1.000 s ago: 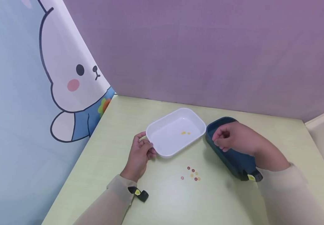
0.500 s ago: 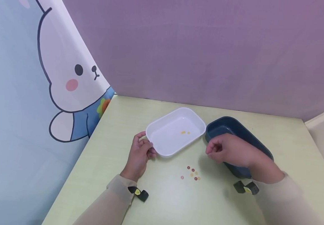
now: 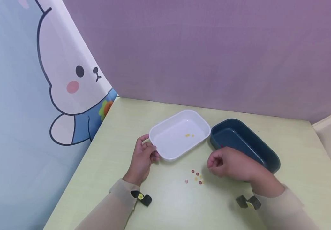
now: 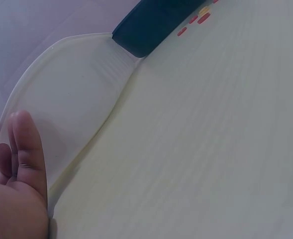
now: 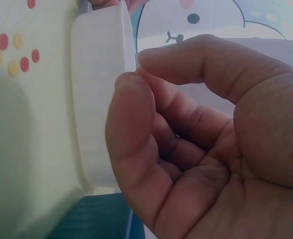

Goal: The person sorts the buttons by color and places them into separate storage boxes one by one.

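Observation:
My left hand [image 3: 142, 159] grips the near-left corner of a white tray [image 3: 168, 140], thumb at the rim and fingers along its outer side. Two small patches of yellow discs [image 3: 187, 135] lie inside that tray. Over the near side of a dark blue tray [image 3: 240, 140] is my right hand [image 3: 229, 164], its fingers curled. In the right wrist view, thumb tip and index fingertip [image 5: 131, 92] nearly meet, with nothing visible between them. A small red spot [image 3: 222, 146] shows in the dark tray beside that hand. Several flat red and yellow discs [image 3: 197, 174] lie on the table to its left.
Both trays stand on a pale yellow-green table [image 3: 165, 207], their ends close together. Behind it hangs a purple backdrop [image 3: 211, 57]; a blue sheet with a cartoon rabbit [image 3: 70, 57] covers the left side. One pale red disc [image 3: 186, 181] lies apart from the others.
My right hand has moved from over the dark tray toward me and slightly left, nearer the loose discs. The red spot in the dark tray has come into view. My left hand has stayed put.

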A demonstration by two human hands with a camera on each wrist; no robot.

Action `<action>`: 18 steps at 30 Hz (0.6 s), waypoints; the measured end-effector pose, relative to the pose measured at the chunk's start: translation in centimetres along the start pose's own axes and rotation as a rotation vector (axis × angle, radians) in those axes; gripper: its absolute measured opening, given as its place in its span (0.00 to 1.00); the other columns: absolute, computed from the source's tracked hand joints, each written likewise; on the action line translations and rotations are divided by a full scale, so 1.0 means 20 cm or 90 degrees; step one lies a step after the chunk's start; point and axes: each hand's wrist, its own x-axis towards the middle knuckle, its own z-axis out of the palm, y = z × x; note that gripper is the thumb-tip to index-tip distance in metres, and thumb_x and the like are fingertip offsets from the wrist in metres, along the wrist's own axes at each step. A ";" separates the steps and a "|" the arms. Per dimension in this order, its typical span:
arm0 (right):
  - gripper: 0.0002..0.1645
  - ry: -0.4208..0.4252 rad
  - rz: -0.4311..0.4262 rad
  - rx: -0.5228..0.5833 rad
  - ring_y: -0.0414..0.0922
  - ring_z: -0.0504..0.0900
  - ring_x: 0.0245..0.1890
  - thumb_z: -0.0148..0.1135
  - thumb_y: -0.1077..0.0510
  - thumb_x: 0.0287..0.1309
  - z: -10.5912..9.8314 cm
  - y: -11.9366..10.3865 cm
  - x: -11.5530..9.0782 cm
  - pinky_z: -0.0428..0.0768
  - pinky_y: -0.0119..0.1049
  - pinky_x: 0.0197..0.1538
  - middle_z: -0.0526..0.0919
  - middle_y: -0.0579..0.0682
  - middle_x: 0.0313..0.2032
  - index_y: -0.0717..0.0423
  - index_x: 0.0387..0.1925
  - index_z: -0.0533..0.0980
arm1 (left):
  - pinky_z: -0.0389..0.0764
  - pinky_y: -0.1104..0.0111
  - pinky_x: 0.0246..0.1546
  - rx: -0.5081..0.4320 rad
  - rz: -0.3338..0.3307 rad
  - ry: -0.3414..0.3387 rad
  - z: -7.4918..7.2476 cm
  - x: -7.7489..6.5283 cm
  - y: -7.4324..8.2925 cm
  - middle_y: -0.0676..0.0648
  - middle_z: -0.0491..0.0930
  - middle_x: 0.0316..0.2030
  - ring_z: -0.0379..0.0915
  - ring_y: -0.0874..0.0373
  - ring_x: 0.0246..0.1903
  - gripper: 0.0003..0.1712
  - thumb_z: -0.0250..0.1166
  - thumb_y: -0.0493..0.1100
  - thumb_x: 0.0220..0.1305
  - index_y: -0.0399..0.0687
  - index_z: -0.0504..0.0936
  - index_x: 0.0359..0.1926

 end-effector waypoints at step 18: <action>0.07 -0.001 0.039 0.007 0.40 0.80 0.32 0.77 0.61 0.61 0.19 0.08 0.01 0.80 0.31 0.35 0.83 0.39 0.29 0.44 0.36 0.88 | 0.88 0.70 0.37 0.001 0.004 0.003 0.00 0.00 0.00 0.39 0.76 0.50 0.80 0.56 0.37 0.33 0.57 0.34 0.82 0.53 0.60 0.81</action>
